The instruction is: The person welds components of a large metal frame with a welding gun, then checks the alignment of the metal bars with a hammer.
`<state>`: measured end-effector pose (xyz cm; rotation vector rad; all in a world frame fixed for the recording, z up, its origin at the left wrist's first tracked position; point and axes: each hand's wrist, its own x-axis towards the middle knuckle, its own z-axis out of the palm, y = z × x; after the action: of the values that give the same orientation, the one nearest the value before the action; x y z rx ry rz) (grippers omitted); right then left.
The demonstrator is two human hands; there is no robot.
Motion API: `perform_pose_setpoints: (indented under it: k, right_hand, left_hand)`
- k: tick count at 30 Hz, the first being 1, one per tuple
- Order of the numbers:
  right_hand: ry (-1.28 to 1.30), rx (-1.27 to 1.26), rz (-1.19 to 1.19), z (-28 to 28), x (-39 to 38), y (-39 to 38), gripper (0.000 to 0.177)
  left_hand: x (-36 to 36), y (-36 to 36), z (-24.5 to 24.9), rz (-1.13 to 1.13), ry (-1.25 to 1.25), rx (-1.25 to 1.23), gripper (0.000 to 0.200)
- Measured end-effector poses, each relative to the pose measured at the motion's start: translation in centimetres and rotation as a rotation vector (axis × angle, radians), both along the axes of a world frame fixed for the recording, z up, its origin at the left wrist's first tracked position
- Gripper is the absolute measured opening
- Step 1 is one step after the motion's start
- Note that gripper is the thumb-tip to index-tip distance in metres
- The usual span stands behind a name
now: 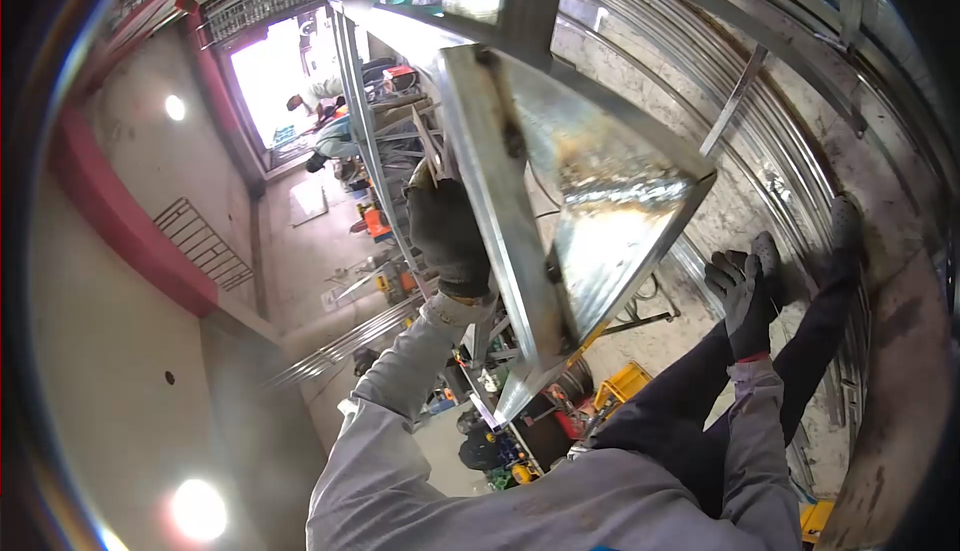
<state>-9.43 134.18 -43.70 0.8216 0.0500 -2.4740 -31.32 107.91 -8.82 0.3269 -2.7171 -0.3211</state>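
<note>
A triangular metal frame (480, 181) of square tubing fills the middle of the view, close to me. Scorched weld marks show along its tube, and a shiny sheet-metal face (610, 211) has a brown, heat-stained seam. My left hand (447, 236), in a dark glove, is closed right beside the frame's left tube. A pale, two-pronged piece (430, 146) sticks up from the closed fingers; I cannot tell what it is. My right hand (738, 296), in a grey glove, hangs low over my legs with its fingers apart and nothing in them.
Long metal tubes (740, 121) lie along the floor on the right, by my shoes. A yellow crate (622, 384) and tools stand below the frame. Tall metal uprights (365, 131) rise on the left. Another person (335, 136) bends near the bright doorway.
</note>
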Motion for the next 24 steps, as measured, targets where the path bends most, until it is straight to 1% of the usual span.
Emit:
perform_pose_setpoints:
  k: [1,3,5,7,10,15,18,22,24]
  right_hand:
    - [-0.074,0.028,0.078,0.5,-0.5,0.6,0.063]
    - [-0.035,0.064,0.087,-1.6,1.1,0.1,0.052]
    - [-0.097,0.063,0.102,-2.2,3.1,1.0,0.053]
    - [-0.154,0.054,0.096,-1.1,3.4,1.6,0.054]
    - [-0.206,0.037,0.070,-0.9,3.0,2.0,0.056]
    - [-0.237,0.015,0.041,-3.0,0.6,0.4,0.059]
    - [-0.291,0.074,0.095,-2.6,-0.1,0.6,0.058]
    - [-0.243,0.073,0.061,-2.3,-0.1,0.9,0.057]
    - [-0.254,0.081,0.050,-2.3,0.4,0.9,0.053]
  left_hand:
    - [0.0,0.6,0.2,-0.018,0.001,-0.081,0.026]
    - [-0.1,1.4,0.1,-0.039,-0.004,-0.200,0.026]
    - [-0.3,2.1,0.0,-0.054,-0.012,-0.282,0.026]
    - [-0.8,2.3,-0.5,-0.069,-0.023,-0.350,0.026]
    - [-1.7,2.2,-0.7,-0.092,-0.038,-0.417,0.025]
    - [-2.0,2.4,-0.8,-0.112,-0.073,-0.465,0.025]
    - [-2.1,2.6,-0.5,-0.118,-0.085,-0.493,0.025]
    - [-2.0,2.6,-0.3,-0.123,-0.098,-0.496,0.025]
    - [-1.9,2.7,-0.2,-0.126,-0.112,-0.502,0.025]
